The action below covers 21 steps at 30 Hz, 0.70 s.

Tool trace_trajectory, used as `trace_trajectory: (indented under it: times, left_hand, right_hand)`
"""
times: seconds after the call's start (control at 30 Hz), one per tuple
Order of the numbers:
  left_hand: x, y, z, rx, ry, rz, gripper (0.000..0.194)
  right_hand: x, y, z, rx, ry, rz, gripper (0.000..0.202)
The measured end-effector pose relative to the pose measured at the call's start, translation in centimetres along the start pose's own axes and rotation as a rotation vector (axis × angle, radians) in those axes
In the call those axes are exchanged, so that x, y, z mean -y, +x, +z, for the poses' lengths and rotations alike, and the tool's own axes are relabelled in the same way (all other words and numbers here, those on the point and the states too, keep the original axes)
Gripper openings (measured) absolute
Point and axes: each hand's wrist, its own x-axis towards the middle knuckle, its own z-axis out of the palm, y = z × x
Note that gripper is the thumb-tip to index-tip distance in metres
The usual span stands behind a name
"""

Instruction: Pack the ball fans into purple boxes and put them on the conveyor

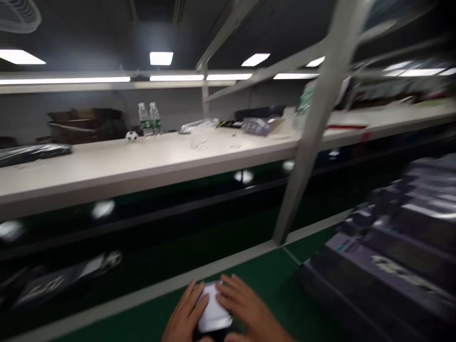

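While the left hand [183,316] curls over the nine o'clock edge of a small white rectangular object with a dark lower edge [215,312], at six o'clock over a green tabletop [272,280], the right hand [247,306] clasps its three o'clock side. It looks light and stiff, its smooth face perhaps slippery, so opposite sides seem the best hold. Dark, purple-edged boxes [388,266] lie piled at four o'clock.

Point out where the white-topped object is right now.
The white-topped object is at the bottom of the head view, just left of centre, between the left hand and the right hand.
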Motion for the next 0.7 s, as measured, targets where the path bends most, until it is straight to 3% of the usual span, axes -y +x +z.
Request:
trace_trajectory:
  times: [0.07, 0.2, 0.3, 0.43, 0.7]
  left_hand:
    - [-0.6, -0.8, -0.9, -0.041, 0.053, 0.028, 0.05]
    - [-0.9, -0.2, -1.7, -0.103, 0.164, 0.094, 0.048]
    - [-1.0, 0.3, -1.6, -0.197, 0.261, 0.182, 0.044]
    - [-1.5, 0.4, -1.4, -0.301, 0.281, 0.173, 0.039]
    - [-3.4, -0.3, -1.5, -0.195, 0.343, 0.067, 0.04]
  right_hand:
    - [0.6, 0.2, 1.0, -0.004, 0.031, 0.019, 0.053]
    - [0.3, 1.1, 2.0, -0.024, 0.037, 0.026, 0.035]
    - [-0.1, 1.5, 1.8, -0.035, 0.016, -0.003, 0.032]
    - [-0.4, 1.9, 1.1, -0.03, 0.008, -0.009, 0.032]
    - [-0.8, 1.9, -0.2, 0.157, 0.018, -0.061, 0.035]
